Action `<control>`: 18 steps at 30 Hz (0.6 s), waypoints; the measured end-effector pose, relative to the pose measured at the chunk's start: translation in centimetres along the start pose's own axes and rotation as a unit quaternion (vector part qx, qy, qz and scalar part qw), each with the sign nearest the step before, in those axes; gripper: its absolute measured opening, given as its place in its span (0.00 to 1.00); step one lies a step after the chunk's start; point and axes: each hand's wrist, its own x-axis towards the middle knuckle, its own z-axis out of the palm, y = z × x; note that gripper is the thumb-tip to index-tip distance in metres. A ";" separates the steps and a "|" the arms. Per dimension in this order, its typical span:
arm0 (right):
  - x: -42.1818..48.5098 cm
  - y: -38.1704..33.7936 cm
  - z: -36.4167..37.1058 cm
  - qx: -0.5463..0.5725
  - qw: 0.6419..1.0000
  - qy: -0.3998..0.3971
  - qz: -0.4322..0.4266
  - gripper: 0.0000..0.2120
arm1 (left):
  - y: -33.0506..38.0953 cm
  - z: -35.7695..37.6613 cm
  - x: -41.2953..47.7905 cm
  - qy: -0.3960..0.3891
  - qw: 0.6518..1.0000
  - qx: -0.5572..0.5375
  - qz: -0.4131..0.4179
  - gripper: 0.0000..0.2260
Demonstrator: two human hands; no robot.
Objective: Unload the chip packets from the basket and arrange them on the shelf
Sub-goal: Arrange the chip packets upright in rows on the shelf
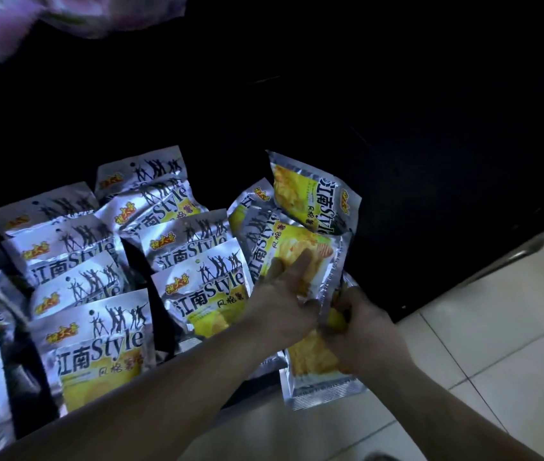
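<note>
Several silver-and-yellow chip packets [197, 287] stand in rows on a dark low shelf [197, 128]. At the right end of the rows, my left hand [284, 294] presses on a tilted packet [300, 247], fingers against its yellow front. Behind it leans another packet [314, 194], turned sideways. My right hand [363, 331] grips a further packet [317, 371] that hangs over the shelf's front edge, partly hidden by the hand. The basket is out of view.
Pale floor tiles [496, 327] fill the lower right. The shelf's dark base edge [463, 281] runs diagonally there. The shelf's right part is dark, with nothing visible on it. A blurred purple shape [14, 21] sits at the top left.
</note>
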 end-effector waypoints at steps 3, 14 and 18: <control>-0.2 0.2 0.4 0.004 1.000 0.024 -0.003 0.19 | -0.4 0.3 0.0 -0.006 0.999 -0.044 0.025 0.35; 0.4 -3.1 -0.5 0.241 0.950 0.174 -0.097 0.12 | 0.2 -0.2 0.3 0.001 0.933 -0.356 0.045 0.25; 0.5 -4.6 -1.5 0.246 0.938 0.195 -0.144 0.15 | -0.1 -1.0 -0.1 -0.004 0.908 -0.414 0.062 0.28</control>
